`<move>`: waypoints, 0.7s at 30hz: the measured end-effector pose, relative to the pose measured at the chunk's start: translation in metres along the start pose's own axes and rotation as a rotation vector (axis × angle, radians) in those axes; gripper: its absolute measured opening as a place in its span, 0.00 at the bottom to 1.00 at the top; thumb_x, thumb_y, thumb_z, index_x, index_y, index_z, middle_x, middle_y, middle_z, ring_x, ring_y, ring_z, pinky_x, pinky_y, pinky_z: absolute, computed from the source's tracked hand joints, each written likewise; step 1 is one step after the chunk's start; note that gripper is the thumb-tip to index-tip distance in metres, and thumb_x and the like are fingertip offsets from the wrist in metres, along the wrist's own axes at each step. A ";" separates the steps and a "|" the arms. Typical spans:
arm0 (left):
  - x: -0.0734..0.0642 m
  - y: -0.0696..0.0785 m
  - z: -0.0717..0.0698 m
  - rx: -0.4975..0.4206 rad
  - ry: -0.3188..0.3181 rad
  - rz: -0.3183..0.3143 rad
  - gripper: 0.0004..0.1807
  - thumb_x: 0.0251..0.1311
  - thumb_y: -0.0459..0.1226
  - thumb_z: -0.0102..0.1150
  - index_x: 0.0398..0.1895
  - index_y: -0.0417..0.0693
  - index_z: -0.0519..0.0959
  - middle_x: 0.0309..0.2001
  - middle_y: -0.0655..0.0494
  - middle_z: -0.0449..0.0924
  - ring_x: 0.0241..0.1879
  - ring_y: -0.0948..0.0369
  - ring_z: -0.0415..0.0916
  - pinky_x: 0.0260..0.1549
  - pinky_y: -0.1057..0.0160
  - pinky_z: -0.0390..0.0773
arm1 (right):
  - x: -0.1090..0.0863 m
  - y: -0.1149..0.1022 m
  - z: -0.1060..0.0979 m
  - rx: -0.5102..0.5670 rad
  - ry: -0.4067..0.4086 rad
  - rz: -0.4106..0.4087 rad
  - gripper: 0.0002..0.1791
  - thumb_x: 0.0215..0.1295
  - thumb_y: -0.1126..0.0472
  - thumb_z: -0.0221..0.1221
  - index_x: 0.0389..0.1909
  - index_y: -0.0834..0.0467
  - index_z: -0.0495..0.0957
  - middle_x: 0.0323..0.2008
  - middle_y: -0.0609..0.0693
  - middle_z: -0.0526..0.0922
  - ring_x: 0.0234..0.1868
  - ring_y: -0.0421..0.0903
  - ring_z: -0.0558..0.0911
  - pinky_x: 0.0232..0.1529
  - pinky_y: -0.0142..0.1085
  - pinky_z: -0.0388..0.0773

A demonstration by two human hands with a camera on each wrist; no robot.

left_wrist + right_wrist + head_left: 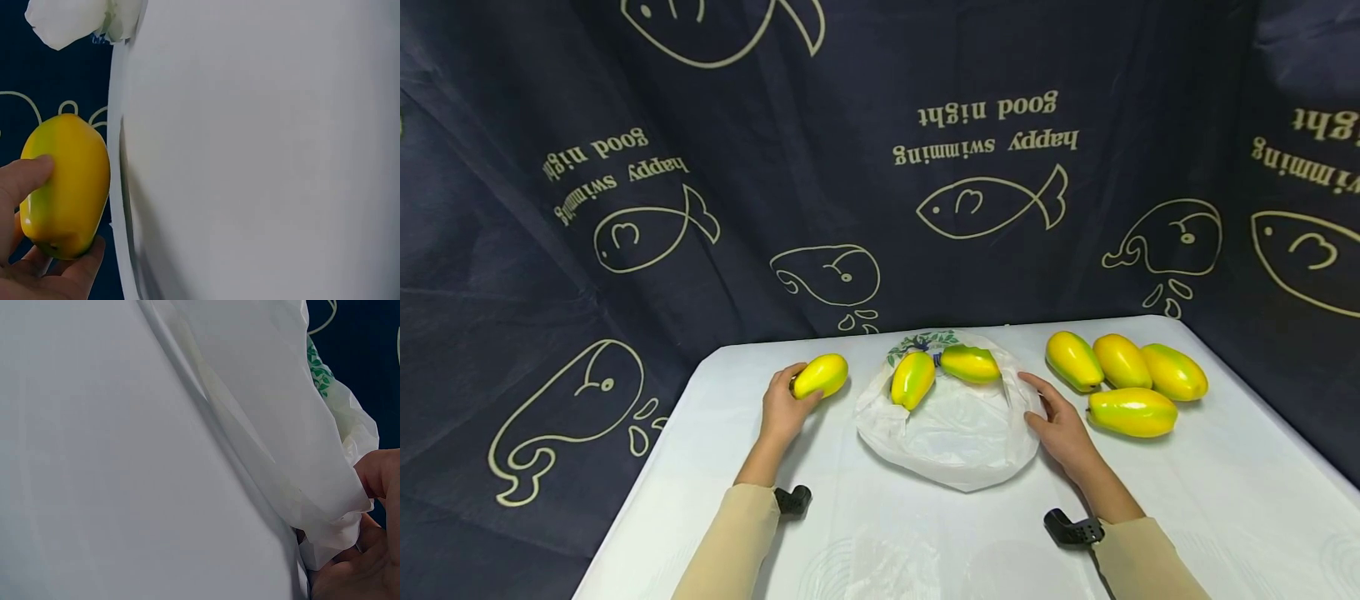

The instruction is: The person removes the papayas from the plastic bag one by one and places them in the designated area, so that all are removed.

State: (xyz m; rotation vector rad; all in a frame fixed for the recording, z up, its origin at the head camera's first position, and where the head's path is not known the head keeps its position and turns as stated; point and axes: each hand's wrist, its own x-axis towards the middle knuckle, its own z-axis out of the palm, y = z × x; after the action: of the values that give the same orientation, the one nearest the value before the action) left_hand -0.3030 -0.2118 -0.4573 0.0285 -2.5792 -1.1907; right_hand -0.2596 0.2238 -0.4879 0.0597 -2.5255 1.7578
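My left hand grips a yellow-green papaya to the left of the bag, thumb on its near side and fingers around the stem end. In the left wrist view, the same papaya stands upright between thumb and fingers. A white plastic bag with a green leafy print lies spread wide at the table's middle. Two papayas rest at its far side, one papaya at the left and another papaya beside it. The bag's right rim is pinched by my right hand, its edge between thumb and fingers.
To the right of the bag, several papayas sit grouped, with one papaya in front of them. They stand on a white-covered table. A dark curtain with fish drawings hangs close behind the table's far edge.
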 end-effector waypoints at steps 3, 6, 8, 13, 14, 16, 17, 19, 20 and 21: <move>0.000 -0.001 -0.001 -0.004 0.002 -0.010 0.35 0.55 0.36 0.72 0.67 0.41 0.70 0.63 0.39 0.71 0.63 0.43 0.71 0.66 0.44 0.71 | 0.000 0.000 0.000 0.002 0.001 0.002 0.37 0.67 0.73 0.49 0.77 0.51 0.58 0.81 0.57 0.48 0.81 0.59 0.46 0.79 0.58 0.47; 0.000 -0.002 -0.002 -0.010 0.003 -0.016 0.35 0.56 0.35 0.71 0.67 0.40 0.70 0.63 0.38 0.71 0.64 0.43 0.70 0.67 0.44 0.71 | 0.000 0.000 0.000 0.005 -0.001 0.005 0.37 0.67 0.73 0.49 0.77 0.51 0.57 0.81 0.57 0.48 0.81 0.59 0.45 0.79 0.58 0.46; 0.000 -0.003 -0.001 -0.006 0.004 -0.016 0.34 0.56 0.35 0.71 0.67 0.40 0.70 0.62 0.38 0.71 0.64 0.43 0.70 0.67 0.44 0.70 | 0.000 -0.001 0.000 0.008 -0.001 0.006 0.37 0.67 0.73 0.49 0.77 0.51 0.57 0.81 0.56 0.48 0.81 0.59 0.45 0.79 0.58 0.46; 0.001 -0.006 -0.001 0.015 -0.004 -0.034 0.34 0.56 0.35 0.71 0.67 0.40 0.69 0.62 0.38 0.71 0.64 0.43 0.70 0.68 0.45 0.70 | 0.000 0.000 0.000 0.005 -0.001 0.007 0.37 0.67 0.73 0.49 0.77 0.51 0.57 0.81 0.56 0.48 0.81 0.59 0.46 0.79 0.58 0.47; 0.001 -0.007 -0.001 0.020 -0.005 -0.038 0.35 0.56 0.35 0.71 0.67 0.39 0.69 0.62 0.38 0.71 0.64 0.42 0.70 0.68 0.44 0.70 | 0.000 0.000 0.000 0.005 0.000 0.007 0.37 0.67 0.73 0.49 0.77 0.51 0.58 0.81 0.57 0.48 0.81 0.59 0.46 0.79 0.58 0.47; 0.001 -0.008 -0.001 0.024 -0.008 -0.048 0.35 0.56 0.34 0.71 0.67 0.39 0.69 0.62 0.38 0.70 0.65 0.42 0.69 0.68 0.44 0.69 | 0.000 0.000 0.000 0.002 0.000 0.006 0.37 0.67 0.73 0.49 0.77 0.50 0.57 0.81 0.57 0.48 0.81 0.59 0.46 0.79 0.58 0.47; 0.001 -0.009 0.000 0.024 -0.008 -0.050 0.35 0.56 0.34 0.70 0.67 0.39 0.69 0.62 0.37 0.70 0.65 0.42 0.69 0.68 0.44 0.69 | 0.000 0.000 0.000 0.003 -0.001 0.005 0.37 0.67 0.73 0.49 0.77 0.50 0.57 0.81 0.56 0.48 0.81 0.59 0.46 0.79 0.58 0.47; 0.001 -0.010 0.000 0.026 -0.008 -0.046 0.35 0.56 0.33 0.70 0.68 0.38 0.68 0.62 0.36 0.70 0.65 0.41 0.69 0.68 0.43 0.68 | 0.000 0.001 0.000 0.006 -0.001 0.002 0.37 0.67 0.73 0.49 0.77 0.50 0.58 0.81 0.56 0.48 0.81 0.59 0.47 0.79 0.58 0.48; 0.002 -0.011 0.000 0.026 -0.010 -0.048 0.35 0.57 0.33 0.69 0.68 0.38 0.67 0.62 0.36 0.70 0.65 0.42 0.69 0.69 0.44 0.68 | 0.000 0.001 0.000 0.006 -0.002 0.002 0.37 0.67 0.73 0.49 0.77 0.50 0.58 0.81 0.56 0.48 0.81 0.58 0.47 0.79 0.57 0.48; 0.002 -0.011 0.001 0.027 -0.013 -0.047 0.35 0.57 0.33 0.69 0.68 0.37 0.67 0.63 0.36 0.70 0.65 0.42 0.68 0.69 0.44 0.67 | 0.000 0.001 0.000 0.005 -0.003 0.001 0.37 0.67 0.72 0.49 0.77 0.50 0.58 0.81 0.56 0.48 0.81 0.58 0.47 0.78 0.57 0.49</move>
State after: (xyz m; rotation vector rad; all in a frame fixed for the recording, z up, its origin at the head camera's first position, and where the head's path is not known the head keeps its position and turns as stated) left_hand -0.3066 -0.2190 -0.4655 0.0882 -2.6194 -1.1766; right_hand -0.2600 0.2242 -0.4889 0.0616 -2.5237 1.7658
